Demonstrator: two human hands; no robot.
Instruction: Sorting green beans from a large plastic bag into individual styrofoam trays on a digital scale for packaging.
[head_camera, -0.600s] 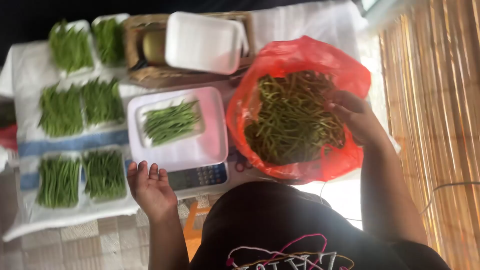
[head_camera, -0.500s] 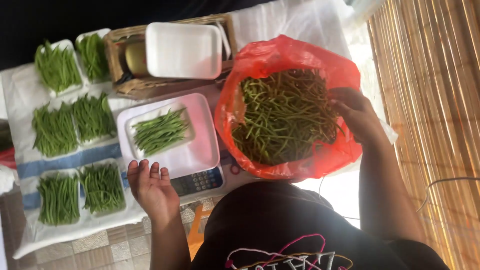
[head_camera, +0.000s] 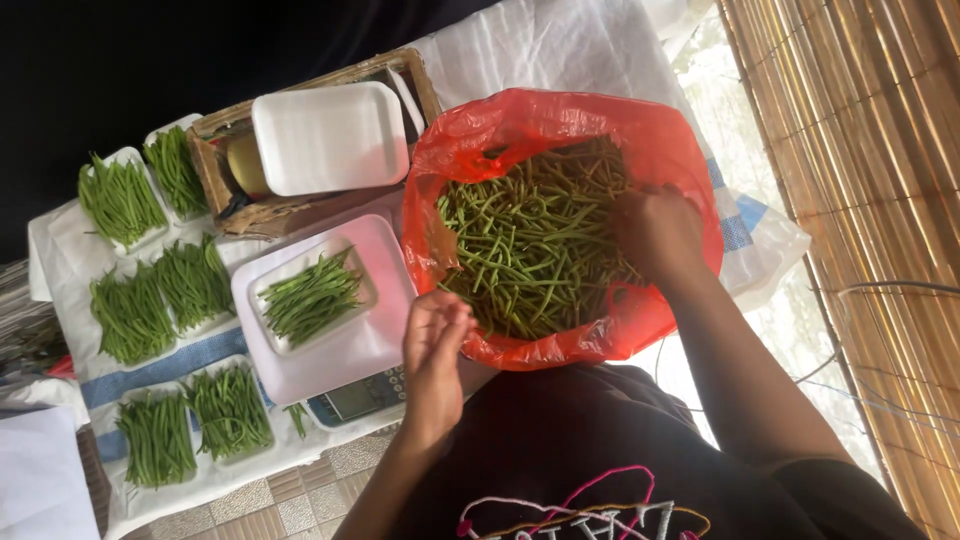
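My right hand (head_camera: 655, 228) digs into green beans (head_camera: 530, 250) inside a red bag (head_camera: 560, 130), grasping some. My left hand (head_camera: 435, 345), loosely curled and holding nothing, touches the bag's rim beside a scale (head_camera: 345, 350).

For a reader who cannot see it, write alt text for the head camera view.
A person's right hand digs into a red plastic bag of loose green beans; the left hand touches the bag's rim beside a white scale tray of beans. More bean trays lie left.

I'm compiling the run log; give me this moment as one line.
left hand: at rim of red plastic bag | right hand: in loose green beans | white foam tray of beans: on scale
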